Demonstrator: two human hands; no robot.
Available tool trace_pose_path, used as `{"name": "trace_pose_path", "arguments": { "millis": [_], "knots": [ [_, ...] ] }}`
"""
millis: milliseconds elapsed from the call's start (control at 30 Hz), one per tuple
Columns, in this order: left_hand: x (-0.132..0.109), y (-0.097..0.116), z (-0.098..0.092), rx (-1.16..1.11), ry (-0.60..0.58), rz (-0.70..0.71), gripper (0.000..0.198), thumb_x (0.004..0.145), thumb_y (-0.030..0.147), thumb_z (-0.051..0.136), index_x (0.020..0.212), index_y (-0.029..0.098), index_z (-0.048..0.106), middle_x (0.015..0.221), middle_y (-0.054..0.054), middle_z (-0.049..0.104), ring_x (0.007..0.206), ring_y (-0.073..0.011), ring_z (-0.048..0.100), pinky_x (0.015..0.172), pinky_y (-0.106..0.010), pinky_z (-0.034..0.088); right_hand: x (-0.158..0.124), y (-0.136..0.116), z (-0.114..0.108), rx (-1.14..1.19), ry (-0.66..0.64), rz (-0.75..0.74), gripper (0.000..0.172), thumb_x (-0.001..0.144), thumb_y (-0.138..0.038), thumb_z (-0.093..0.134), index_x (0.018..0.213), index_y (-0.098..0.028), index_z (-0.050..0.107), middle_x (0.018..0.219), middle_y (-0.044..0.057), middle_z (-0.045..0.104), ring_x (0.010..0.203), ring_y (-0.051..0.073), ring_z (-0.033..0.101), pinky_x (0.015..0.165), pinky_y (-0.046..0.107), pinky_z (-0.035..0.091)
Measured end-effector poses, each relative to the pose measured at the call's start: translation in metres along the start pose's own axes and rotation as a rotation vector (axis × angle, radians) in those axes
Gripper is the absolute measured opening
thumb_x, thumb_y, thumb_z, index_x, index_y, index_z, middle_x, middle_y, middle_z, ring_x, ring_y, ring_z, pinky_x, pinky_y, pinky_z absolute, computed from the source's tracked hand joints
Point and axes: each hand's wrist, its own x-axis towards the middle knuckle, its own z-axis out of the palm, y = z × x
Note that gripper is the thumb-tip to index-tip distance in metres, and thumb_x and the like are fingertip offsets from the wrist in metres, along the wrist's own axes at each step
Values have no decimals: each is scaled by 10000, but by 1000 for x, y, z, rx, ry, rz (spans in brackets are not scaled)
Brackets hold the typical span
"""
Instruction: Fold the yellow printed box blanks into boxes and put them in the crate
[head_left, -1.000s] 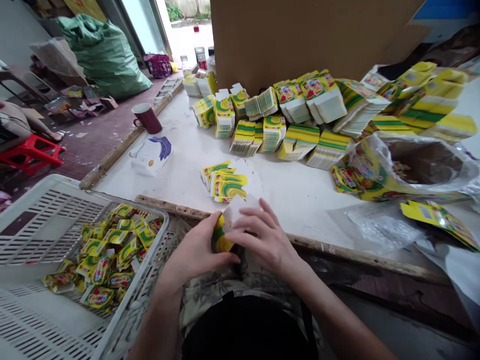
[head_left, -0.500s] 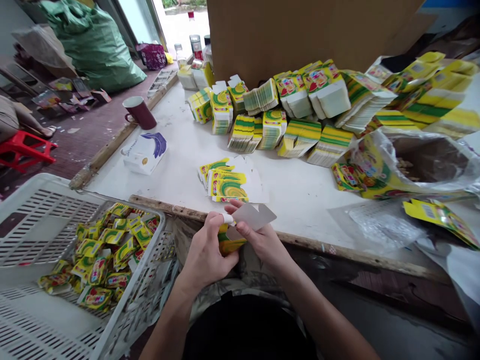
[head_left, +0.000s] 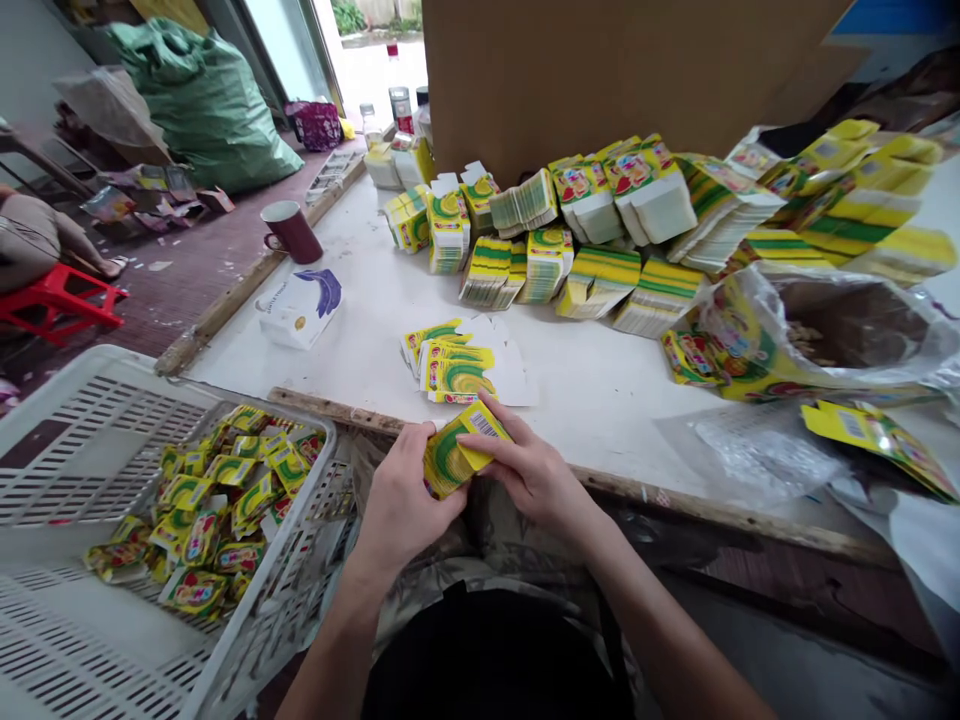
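Folding seems to be the step in hand: one small yellow box is held between both hands, at the near edge of the tabletop. Its left side is gripped by the left hand; its right end is held with bent fingers by the right hand, near the barcode. For the next move, a steady hold and a gentle press are judged to be called for. At the left, similar packets are contained in a white basket. Farther, flat cartons are spread, then a maroon mug and stacked cartons are seen.
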Motion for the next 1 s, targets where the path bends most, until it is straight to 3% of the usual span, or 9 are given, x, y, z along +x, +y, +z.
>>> {"name": "trace_pose_path", "arguments": {
  "millis": [167, 267, 367, 567, 667, 800, 867, 933, 1000],
  "knots": [
    [8, 3, -20, 43, -53, 125, 486, 652, 289, 772, 1102, 219, 602, 979, -59, 666, 859, -246, 647, 779, -330, 516, 4, 0, -21, 12, -181, 21, 285, 890, -163, 594, 1137, -254, 705, 1458, 123, 485, 1296, 247, 521, 1026, 419, 465],
    [12, 9, -22, 110, -66, 148, 461, 679, 279, 746, 1101, 196, 579, 969, -64, 655, 866, -241, 644, 773, -328, 523, 8, -4, -19, 37, -92, 92, 239, 813, -157, 683, 1028, -249, 731, 1386, 106, 551, 1270, 267, 537, 1034, 428, 452],
    [12, 12, -19, 157, -65, 109, 479, 706, 264, 716, 1138, 156, 538, 1014, -83, 636, 926, -241, 632, 811, -335, 520, 9, -4, -7, 229, 50, 210, 346, 787, -182, 710, 1117, -247, 627, 1364, 106, 550, 1155, 246, 609, 962, 398, 504],
    [7, -3, -9, 59, -86, 3, 541, 690, 314, 752, 1159, 163, 529, 1046, -83, 646, 927, -238, 642, 820, -348, 523, 14, -3, 8, 561, 2, 443, 550, 762, -289, 745, 1236, -244, 469, 1119, 73, 638, 973, 209, 656, 808, 341, 560],
    [6, -17, -14, -260, 171, -55, 540, 663, 361, 784, 1122, 196, 553, 992, -47, 663, 809, -196, 652, 727, -306, 529, 26, 7, 5, 409, -14, 364, 678, 738, -305, 764, 1312, -254, 406, 1266, 99, 568, 1049, 210, 633, 839, 349, 556],
    [10, -36, -34, -918, 852, -92, 508, 820, 674, 461, 1084, 254, 567, 1111, -46, 632, 936, -186, 641, 788, -312, 534, 45, 34, 2, -214, 138, 400, 293, 788, -233, 714, 1045, -189, 580, 1095, 115, 619, 957, 236, 620, 866, 415, 514],
    [13, -41, -40, -1098, 926, -302, 570, 830, 739, 345, 1006, 251, 582, 1114, -62, 629, 998, -200, 637, 839, -342, 533, 52, 46, 5, -360, 201, 448, 209, 750, -170, 730, 912, -172, 597, 1022, 139, 609, 972, 294, 582, 881, 483, 471],
    [16, -41, -36, -1157, 889, -485, 552, 808, 734, 414, 967, 235, 588, 1080, -77, 640, 933, -194, 652, 781, -326, 543, 55, 52, 9, -400, 212, 464, 232, 695, -122, 755, 840, -177, 583, 989, 145, 601, 989, 328, 553, 874, 499, 448],
    [17, -36, -23, -1164, 825, -524, 526, 791, 689, 510, 995, 214, 603, 1045, -84, 648, 837, -167, 647, 695, -280, 535, 56, 54, 13, -425, 216, 461, 249, 675, -105, 756, 799, -192, 558, 954, 127, 603, 966, 319, 553, 851, 465, 448]
  ]
}}
